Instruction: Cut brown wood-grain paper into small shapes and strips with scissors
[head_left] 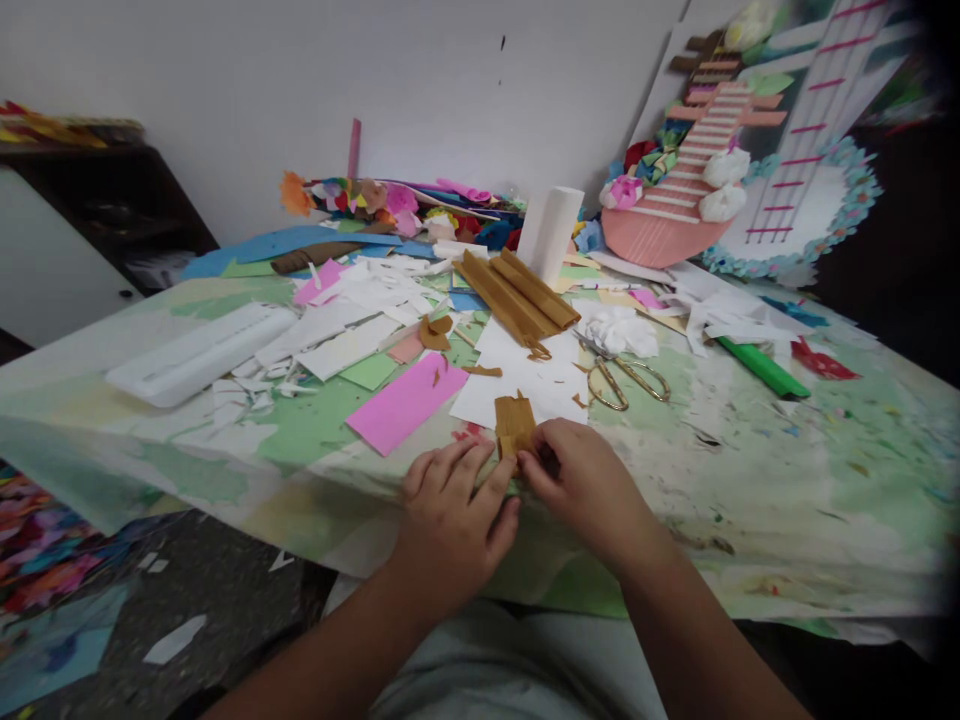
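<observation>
A small piece of brown crepe paper [514,416] lies at the table's front edge, over the corner of a white sheet [491,375]. My left hand [456,510] rests flat with its fingers stretched out, the index fingertip touching the paper's lower end. On the paper's lower right side, my right hand [581,480] pinches the edge between thumb and bent fingers. Gold-handled scissors [619,375] lie beyond my right hand with their handles toward me. Larger folded strips of brown crepe paper [517,295] sit farther back on the white sheet.
A pink paper rectangle [409,402] and a white elongated device [202,352] lie to the left among paper scraps. A white paper roll [551,235] stands at the back. Right are a green roll [763,368] and a white paper flower [616,328]; decorated paper instruments [667,235] lean behind.
</observation>
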